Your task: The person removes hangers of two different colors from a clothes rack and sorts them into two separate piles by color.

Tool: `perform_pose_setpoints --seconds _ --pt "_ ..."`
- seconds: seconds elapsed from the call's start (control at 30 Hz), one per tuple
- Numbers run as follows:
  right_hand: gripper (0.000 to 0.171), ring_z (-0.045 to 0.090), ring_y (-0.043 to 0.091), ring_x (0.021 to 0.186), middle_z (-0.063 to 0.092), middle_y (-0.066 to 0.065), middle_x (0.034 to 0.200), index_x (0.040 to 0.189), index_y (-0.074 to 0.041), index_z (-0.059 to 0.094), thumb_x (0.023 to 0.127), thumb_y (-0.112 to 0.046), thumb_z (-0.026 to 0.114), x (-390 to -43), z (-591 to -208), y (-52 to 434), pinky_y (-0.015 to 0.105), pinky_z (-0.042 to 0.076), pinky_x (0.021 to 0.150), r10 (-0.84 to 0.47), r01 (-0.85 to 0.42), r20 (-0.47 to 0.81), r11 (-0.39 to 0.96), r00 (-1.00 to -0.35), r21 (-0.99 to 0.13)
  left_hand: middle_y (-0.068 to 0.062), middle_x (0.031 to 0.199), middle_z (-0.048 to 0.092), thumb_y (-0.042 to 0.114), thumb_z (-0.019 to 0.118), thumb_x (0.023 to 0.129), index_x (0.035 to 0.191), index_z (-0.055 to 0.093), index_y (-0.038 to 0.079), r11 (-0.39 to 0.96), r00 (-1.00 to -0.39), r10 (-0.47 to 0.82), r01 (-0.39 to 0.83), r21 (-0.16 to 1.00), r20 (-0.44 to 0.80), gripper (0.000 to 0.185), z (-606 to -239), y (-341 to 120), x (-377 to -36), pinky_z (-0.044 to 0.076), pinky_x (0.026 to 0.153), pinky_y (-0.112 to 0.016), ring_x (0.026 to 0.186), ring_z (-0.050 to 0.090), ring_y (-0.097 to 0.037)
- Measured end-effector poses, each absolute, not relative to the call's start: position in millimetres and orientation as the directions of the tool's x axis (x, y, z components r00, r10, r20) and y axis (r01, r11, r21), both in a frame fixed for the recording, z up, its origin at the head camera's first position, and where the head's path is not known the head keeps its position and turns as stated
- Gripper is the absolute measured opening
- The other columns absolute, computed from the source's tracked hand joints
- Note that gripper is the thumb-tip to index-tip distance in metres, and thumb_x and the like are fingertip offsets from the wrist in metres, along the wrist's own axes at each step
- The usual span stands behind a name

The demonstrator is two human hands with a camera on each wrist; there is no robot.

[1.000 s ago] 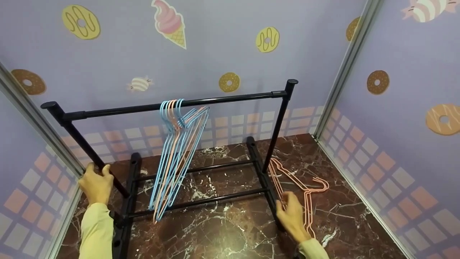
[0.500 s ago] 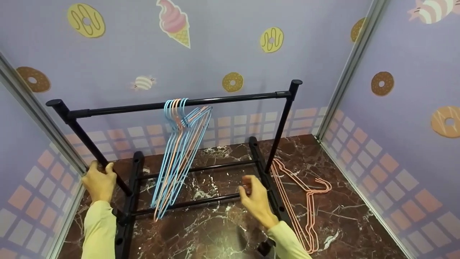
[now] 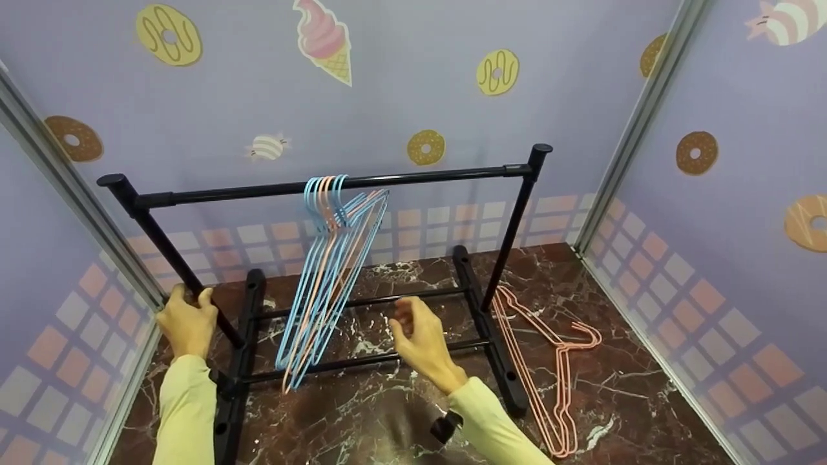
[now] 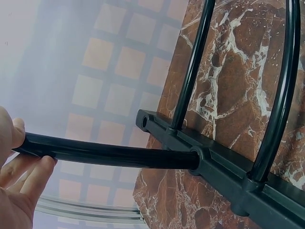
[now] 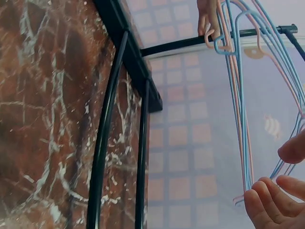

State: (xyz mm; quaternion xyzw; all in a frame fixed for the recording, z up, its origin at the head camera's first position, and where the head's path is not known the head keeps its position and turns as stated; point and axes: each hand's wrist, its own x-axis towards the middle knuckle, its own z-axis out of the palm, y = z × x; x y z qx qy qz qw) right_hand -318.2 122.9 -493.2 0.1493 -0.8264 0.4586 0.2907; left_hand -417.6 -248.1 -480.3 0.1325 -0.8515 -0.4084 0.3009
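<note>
Marble floor (image 3: 400, 413) | left hand (image 3: 187, 321) grips rack (image 3: 336, 184) post | right hand (image 3: 423, 342) empty, fingers loosely curled, beside hung hangers (image 3: 326, 271) | pink hangers (image 3: 549, 361) on floor right of rack.

L hand (image 3: 187, 321) gripping, R hand (image 3: 420, 339) loose

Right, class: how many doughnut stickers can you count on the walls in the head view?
7: four on the back wall, three on the right wall. More may lie outside the frame.

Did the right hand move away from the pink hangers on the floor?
Yes. The right hand moved left, past the rack's right base bar.
</note>
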Motion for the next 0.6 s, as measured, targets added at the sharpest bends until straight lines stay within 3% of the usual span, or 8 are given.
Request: perform_pose_setpoints --seconds 0.23,0.43,0.6 --pt "0.022 0.061 0.013 0.073 0.069 0.01 0.092 0.112 0.0 0.064 0.09 -0.004 0.066 -325.6 -475.1 94.3 0.027 0.055 0.066 -0.007 -0.513 0.586 0.491 -0.81 -0.704 -0.036 0.104 0.066 0.018 0.065 0.096 0.114 0.061 -0.004 0.629 -0.79 -0.467 0.019 0.777 0.398 0.029 -479.9 -248.7 -418.6 0.04 0.097 -0.065 0.107 0.054 -0.063" --pt "0.024 0.065 0.013 0.073 0.07 0.01 0.094 0.115 0.001 0.064 0.093 -0.008 0.065 -334.4 -460.5 67.7 0.025 0.056 0.069 -0.025 -0.513 0.556 0.423 -0.831 -0.747 -0.036 0.105 0.067 0.018 0.066 0.096 0.115 0.062 -0.003 0.627 -0.789 -0.472 0.013 0.779 0.393 0.029 -479.9 -248.9 -418.5 0.04 0.098 -0.065 0.108 0.054 -0.062" --pt "0.023 0.067 0.013 0.07 0.07 0.01 0.092 0.116 0.002 0.064 0.096 -0.01 0.062 -339.5 -456.9 56.2 0.021 0.054 0.064 -0.019 -0.521 0.563 0.407 -0.826 -0.751 -0.035 0.104 0.067 0.018 0.067 0.095 0.113 0.062 -0.004 0.636 -0.78 -0.475 0.015 0.771 0.407 0.029 -480.0 -247.5 -418.4 0.041 0.097 -0.065 0.107 0.054 -0.063"
